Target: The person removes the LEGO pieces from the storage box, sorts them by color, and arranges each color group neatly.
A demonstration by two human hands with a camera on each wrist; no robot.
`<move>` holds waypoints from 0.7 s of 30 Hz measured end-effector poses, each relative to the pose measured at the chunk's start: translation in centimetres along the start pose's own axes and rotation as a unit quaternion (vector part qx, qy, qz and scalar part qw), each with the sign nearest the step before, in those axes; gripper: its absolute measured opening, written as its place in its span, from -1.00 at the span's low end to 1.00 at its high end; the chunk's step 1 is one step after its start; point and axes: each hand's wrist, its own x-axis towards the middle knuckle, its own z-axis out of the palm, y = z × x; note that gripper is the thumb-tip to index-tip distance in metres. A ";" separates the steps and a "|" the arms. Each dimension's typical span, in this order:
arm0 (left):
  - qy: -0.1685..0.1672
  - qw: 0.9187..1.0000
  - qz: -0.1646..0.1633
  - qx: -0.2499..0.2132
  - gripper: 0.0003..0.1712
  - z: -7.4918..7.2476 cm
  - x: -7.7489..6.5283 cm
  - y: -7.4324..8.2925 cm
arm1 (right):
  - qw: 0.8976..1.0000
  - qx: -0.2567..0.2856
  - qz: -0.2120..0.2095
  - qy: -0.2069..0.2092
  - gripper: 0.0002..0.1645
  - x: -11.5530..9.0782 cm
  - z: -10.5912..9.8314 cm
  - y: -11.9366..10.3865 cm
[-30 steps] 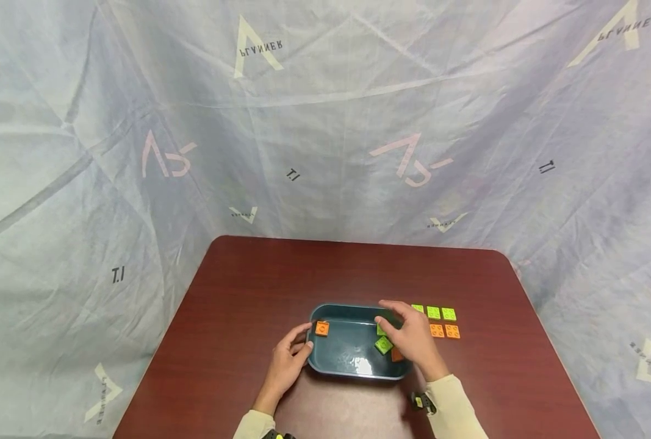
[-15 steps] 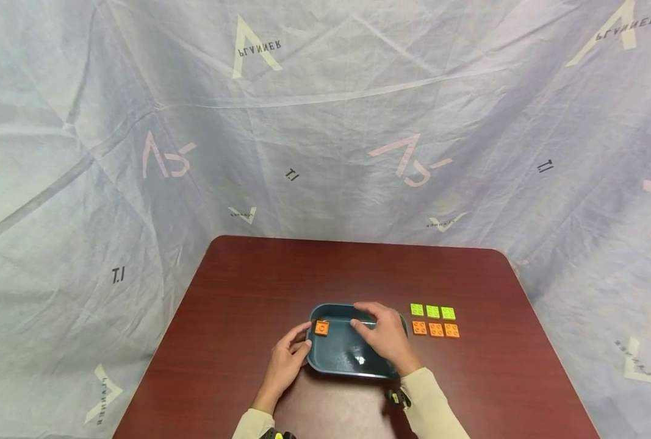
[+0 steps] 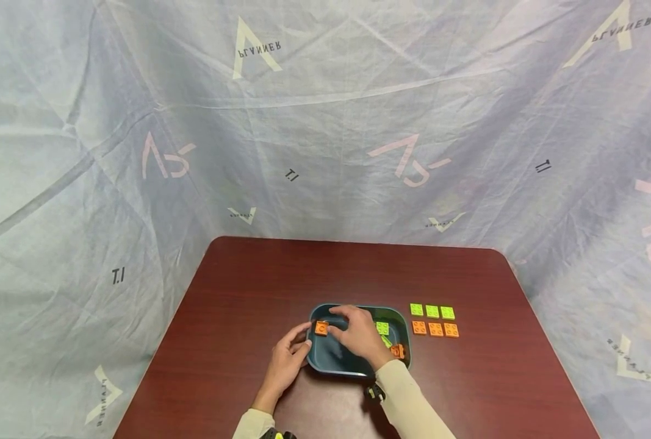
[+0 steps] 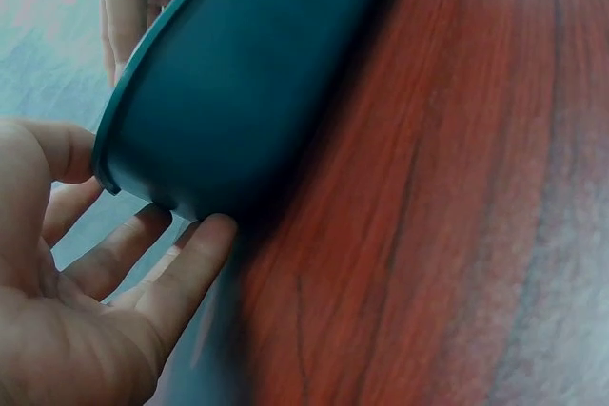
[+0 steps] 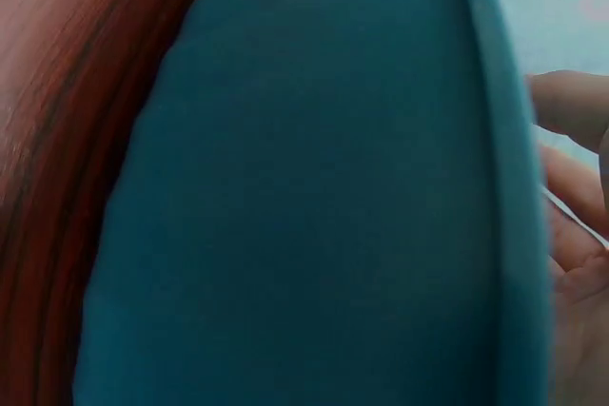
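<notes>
A dark teal plastic tray (image 3: 325, 370) stands on the table. My left hand (image 3: 288, 366) holds its left end; in the left wrist view the thumb reaches the rim and the fingers (image 4: 195, 268) lie against the outer wall. Inside the tray at the left is an orange toy building brick (image 3: 321, 328). My right hand (image 3: 357, 335) is over the tray, thumb and forefinger spread, thumb tip right beside that brick. Green bricks (image 3: 382, 328) and an orange brick (image 3: 397, 351) lie in the tray's right part, partly covered by the right hand and wrist. The tray wall (image 5: 304, 187) fills most of the right wrist view.
Right of the tray, a row of green bricks (image 3: 432, 311) lies behind a row of orange bricks (image 3: 435, 329), studs up. The table (image 3: 259, 268) is dark red wood with rounded corners. A pale printed cloth (image 3: 325, 122) hangs behind and on both sides.
My right hand has moved left across the tray, from the bricks at its right end to the orange brick at the left. My left hand has stayed at the tray's left end.
</notes>
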 end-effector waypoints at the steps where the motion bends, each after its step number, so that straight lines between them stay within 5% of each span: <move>1: -0.002 1.000 0.000 -0.001 -0.49 0.0 0.0 0.0 | 1.000 0.004 0.003 -0.007 -0.50 0.1 0.2 0.0; 6: -0.006 1.000 -0.003 -0.010 -0.49 0.0 0.1 -0.1 | 0.999 0.014 0.015 -0.038 -0.50 0.7 1.1 0.3; 13: 0.001 1.000 0.001 -0.011 -0.50 0.0 0.1 -0.1 | 0.997 -0.039 0.003 -0.068 -0.52 1.4 2.7 0.7; 21: -0.004 1.000 -0.001 -0.009 -0.51 0.0 0.1 -0.2 | 0.994 -0.091 -0.014 -0.060 -0.63 2.1 3.9 0.4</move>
